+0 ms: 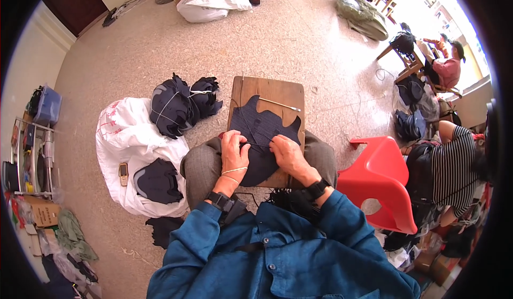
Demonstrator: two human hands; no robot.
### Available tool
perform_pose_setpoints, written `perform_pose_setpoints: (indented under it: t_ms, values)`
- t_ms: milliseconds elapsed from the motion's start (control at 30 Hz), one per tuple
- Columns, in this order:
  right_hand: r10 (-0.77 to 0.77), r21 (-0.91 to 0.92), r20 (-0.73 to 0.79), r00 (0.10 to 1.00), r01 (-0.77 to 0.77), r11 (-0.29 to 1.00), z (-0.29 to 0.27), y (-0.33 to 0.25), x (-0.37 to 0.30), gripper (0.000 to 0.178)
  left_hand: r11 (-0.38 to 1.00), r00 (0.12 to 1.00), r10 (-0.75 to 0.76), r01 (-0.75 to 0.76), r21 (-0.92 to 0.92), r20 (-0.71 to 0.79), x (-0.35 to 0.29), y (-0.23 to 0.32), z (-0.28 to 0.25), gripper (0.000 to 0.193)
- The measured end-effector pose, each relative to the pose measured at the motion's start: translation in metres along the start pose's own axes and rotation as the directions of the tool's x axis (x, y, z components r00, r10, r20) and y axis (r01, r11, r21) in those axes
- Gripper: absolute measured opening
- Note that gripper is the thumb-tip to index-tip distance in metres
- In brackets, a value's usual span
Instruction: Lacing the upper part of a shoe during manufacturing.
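Note:
A dark navy woven fabric piece with a jagged, curved outline [261,124] lies over a wooden board [291,92] at my lap. It looks like a shoe upper. My left hand [233,159] is at its left edge, thumb and fingers pinched together. Opposite it, my right hand [290,156] pinches at the right side of the fabric. A thin dark thread [251,143] runs across the cloth between the two hands. Just what lies inside each pinch is partly hidden by the fingers. A thin pale rod [279,104] rests on the board beyond the fabric.
Left of my knees, a white sack [128,139] carries tied bundles of dark pieces [172,105], a loose stack [158,180] and a mobile phone [124,174]. A red plastic stool [374,179] stands at right, beside a person in a striped shirt [454,165]. Other people sit farther off.

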State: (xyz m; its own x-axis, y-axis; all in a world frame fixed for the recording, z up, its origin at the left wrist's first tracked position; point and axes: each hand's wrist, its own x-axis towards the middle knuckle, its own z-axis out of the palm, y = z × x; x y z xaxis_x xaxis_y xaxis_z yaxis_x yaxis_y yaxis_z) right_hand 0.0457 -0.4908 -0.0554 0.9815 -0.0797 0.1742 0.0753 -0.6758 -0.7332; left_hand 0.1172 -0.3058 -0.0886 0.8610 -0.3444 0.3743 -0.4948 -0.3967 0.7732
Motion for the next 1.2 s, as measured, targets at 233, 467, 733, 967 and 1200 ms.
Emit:
perform_pose_setpoints:
  t_ms: [233, 467, 733, 967, 1200]
  values:
    - [-0.019, 0.012, 0.018, 1.000, 0.019, 1.000, -0.007, 0.004, -0.010, 0.012, 0.997, 0.999, -0.048, 0.048, -0.059, 0.006, 0.000, 0.003, 0.000, 0.021]
    - [0.019, 0.060, -0.154, 0.988, -0.010, 0.998, 0.006, -0.015, 0.005, 0.013, 0.979, 0.991, -0.117, 0.127, -0.160, 0.072, 0.005, 0.003, -0.006, 0.013]
    - [0.343, 0.342, -0.079, 0.936, -0.298, 0.891, 0.007, -0.010, 0.004, 0.019, 0.999, 0.994, 0.045, -0.048, 0.026, 0.103, 0.009, 0.009, -0.010, 0.011]
    - [0.256, 0.240, -0.207, 0.944, -0.205, 0.949, 0.013, -0.006, 0.000, 0.017, 1.000, 0.986, -0.009, 0.011, -0.012, 0.167, 0.020, 0.007, -0.006, 0.010]
    - [0.335, 0.418, -0.156, 0.929, -0.245, 0.875, 0.015, -0.006, 0.001, 0.016, 0.997, 0.980, -0.073, 0.068, 0.031, 0.187, 0.030, 0.005, -0.004, 0.012]
